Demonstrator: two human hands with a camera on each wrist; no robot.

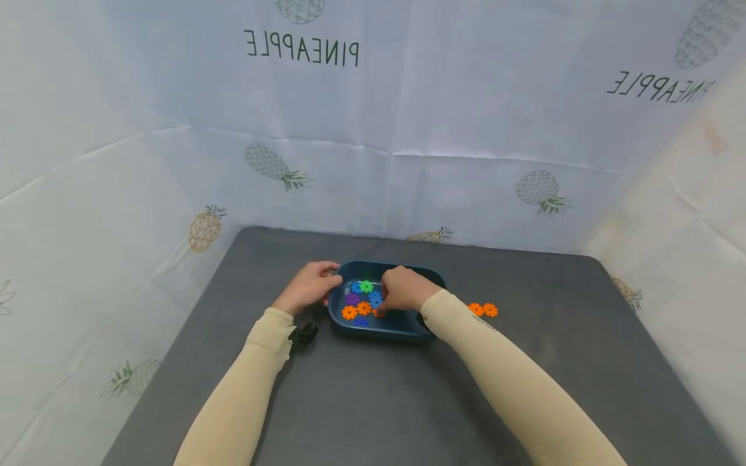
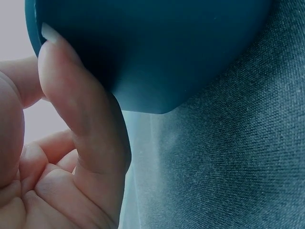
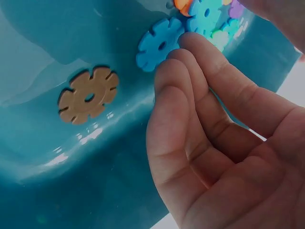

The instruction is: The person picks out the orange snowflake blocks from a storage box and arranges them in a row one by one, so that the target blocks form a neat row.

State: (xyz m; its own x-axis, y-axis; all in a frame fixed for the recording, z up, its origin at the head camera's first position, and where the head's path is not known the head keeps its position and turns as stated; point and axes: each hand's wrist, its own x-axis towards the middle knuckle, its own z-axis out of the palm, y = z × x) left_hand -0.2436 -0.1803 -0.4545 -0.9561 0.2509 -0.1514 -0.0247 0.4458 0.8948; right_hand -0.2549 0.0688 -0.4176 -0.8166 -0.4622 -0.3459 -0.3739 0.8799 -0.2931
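A dark blue-green tray (image 1: 381, 335) stands on the table, with several flower-shaped plastic discs in its left half. My left hand (image 1: 311, 285) grips the tray's left end, the thumb (image 2: 71, 81) lying against its wall near the rim. Inside the tray, my right hand (image 1: 405, 288) reaches down with bent fingers at an orange disc (image 1: 377, 312). In the right wrist view its fingertips are by a blue disc (image 3: 159, 45), and thumb and fingers stand apart. A brown-looking disc (image 3: 89, 97) lies near them. Green (image 1: 366, 286) and purple (image 1: 352, 299) discs lie further left.
Orange discs (image 1: 490, 310) lie on the grey table (image 1: 361, 401) to the right of the tray, partly hidden by the right forearm. A pineapple-print cloth (image 1: 373, 194) hangs behind the table and along its sides.
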